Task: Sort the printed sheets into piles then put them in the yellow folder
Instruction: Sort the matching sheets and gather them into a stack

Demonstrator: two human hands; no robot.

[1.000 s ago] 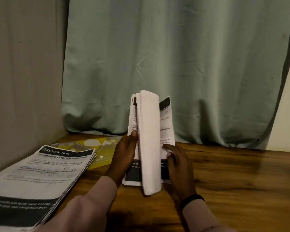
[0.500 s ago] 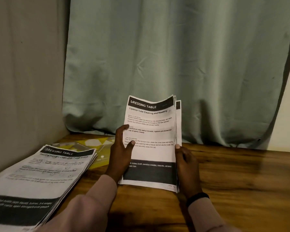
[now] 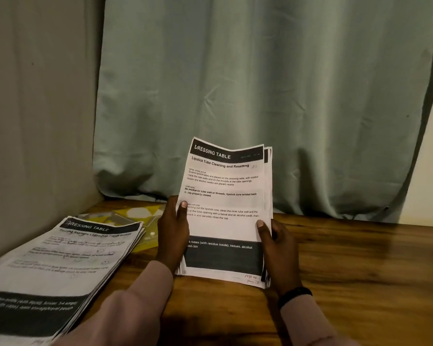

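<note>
Sheets (image 3: 225,211) now squared upright, hands (image 3: 173,233) unmoved.

White printed sheets (image 3: 225,211) with black header bands. Yellow folder (image 3: 145,216), pale geometric pattern. Teal curtain (image 3: 260,83); brown wood-grain table (image 3: 360,270).

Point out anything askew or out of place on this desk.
The yellow plastic folder lies partly buried under the fanned pile of printed sheets at the left. The held stack of printed sheets has back pages jutting out unevenly on its right edge.
</note>
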